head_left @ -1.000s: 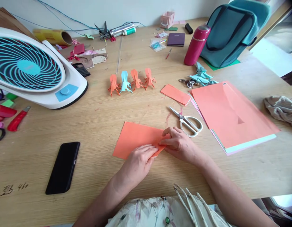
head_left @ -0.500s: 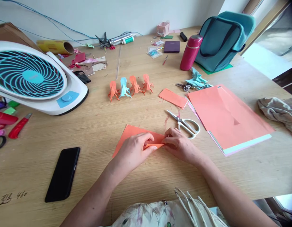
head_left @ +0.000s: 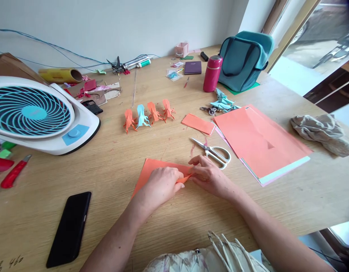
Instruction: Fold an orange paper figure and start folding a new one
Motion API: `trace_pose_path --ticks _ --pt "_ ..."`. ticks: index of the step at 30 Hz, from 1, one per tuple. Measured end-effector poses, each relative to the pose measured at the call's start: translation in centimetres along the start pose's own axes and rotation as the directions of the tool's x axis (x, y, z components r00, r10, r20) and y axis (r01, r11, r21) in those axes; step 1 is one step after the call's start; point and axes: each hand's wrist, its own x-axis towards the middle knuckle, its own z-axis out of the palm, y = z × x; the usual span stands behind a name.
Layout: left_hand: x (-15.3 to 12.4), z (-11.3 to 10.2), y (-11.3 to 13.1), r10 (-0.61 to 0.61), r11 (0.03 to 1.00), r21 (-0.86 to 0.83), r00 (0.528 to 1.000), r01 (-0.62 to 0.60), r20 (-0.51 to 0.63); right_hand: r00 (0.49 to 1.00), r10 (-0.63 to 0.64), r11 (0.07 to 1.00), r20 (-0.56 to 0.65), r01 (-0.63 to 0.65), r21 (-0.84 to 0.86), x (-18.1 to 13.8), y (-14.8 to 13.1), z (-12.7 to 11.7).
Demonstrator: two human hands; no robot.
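Observation:
An orange sheet of paper (head_left: 147, 172) lies on the table in front of me, its near edge curled up and folded over. My left hand (head_left: 163, 183) is closed on that folded edge, thumb below and fingers above. At the right corner of the sheet, my right hand (head_left: 206, 173) pinches the paper between thumb and fingers. White-handled scissors (head_left: 212, 151) lie just beyond my right hand, blades pointing to the far left. Part of the sheet is hidden under my left hand and forearm.
Several folded paper figures (head_left: 142, 116) stand in a row beyond the sheet. Cut orange strips (head_left: 198, 124) and stacked large sheets (head_left: 256, 139) lie to the right. A black phone (head_left: 69, 228), a fan (head_left: 35, 113) and a red cutter (head_left: 14, 174) are at left; a pink bottle (head_left: 212, 73) stands behind.
The view has shifted, so things on the table appear displaced. My left fingers have come down over the folded edge, closer to my right hand, which still holds the corner.

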Motion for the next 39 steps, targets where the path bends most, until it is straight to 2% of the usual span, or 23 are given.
trace_pose_path --ticks 2,5,7,10,12,15,21,27,32,36,39 --pt "-0.6 -0.2 -0.2 -0.011 0.998 -0.056 0.999 0.009 -0.043 0.992 0.086 0.995 -0.088 -0.081 0.058 0.0 0.3 -0.2" --pt "-1.5 -0.4 -0.3 -0.026 0.993 -0.118 0.994 0.013 -0.107 0.933 0.317 0.932 -0.172 -0.273 0.237 0.1 0.7 -0.3" --pt "-1.9 -0.3 -0.1 -0.018 0.991 -0.132 0.991 0.001 -0.132 0.895 0.434 0.845 -0.104 -0.364 0.392 0.2 0.7 -0.3" --pt "-2.2 0.4 0.7 0.017 0.989 -0.144 0.991 -0.037 -0.136 0.872 0.484 0.738 0.073 -0.452 0.502 0.1 0.3 -0.2" --pt "-2.1 0.9 1.2 0.058 0.984 -0.158 0.990 -0.078 -0.129 0.864 0.483 0.731 0.138 -0.485 0.480 0.1 0.0 0.0" --pt "-2.0 1.3 1.5 0.137 0.970 -0.184 0.982 -0.160 -0.130 0.883 0.452 0.790 0.129 -0.463 0.401 0.0 0.0 0.3" --pt "-1.6 1.7 -0.1 0.227 0.962 -0.114 0.958 -0.249 -0.173 0.950 0.280 0.906 0.141 -0.310 0.288 -0.1 -0.3 -0.1" --pt "-0.9 1.5 -1.7 0.270 0.957 -0.076 0.955 -0.280 -0.123 0.987 0.108 0.976 0.115 -0.127 0.175 -0.2 -0.8 -0.4" --pt "-1.1 0.4 -2.3 0.294 0.951 -0.045 0.940 -0.305 -0.171 0.995 0.065 0.973 0.076 -0.080 0.215 -0.2 -0.4 0.1" --pt "-1.4 0.1 -2.8 0.277 0.956 -0.056 0.947 -0.289 -0.162 0.998 0.047 0.956 0.045 -0.058 0.288 0.0 0.1 0.3" --pt "-1.6 0.4 -3.3 0.271 0.956 -0.068 0.946 -0.286 -0.178 0.994 0.041 0.917 0.106 -0.080 0.392 0.2 0.7 0.2"
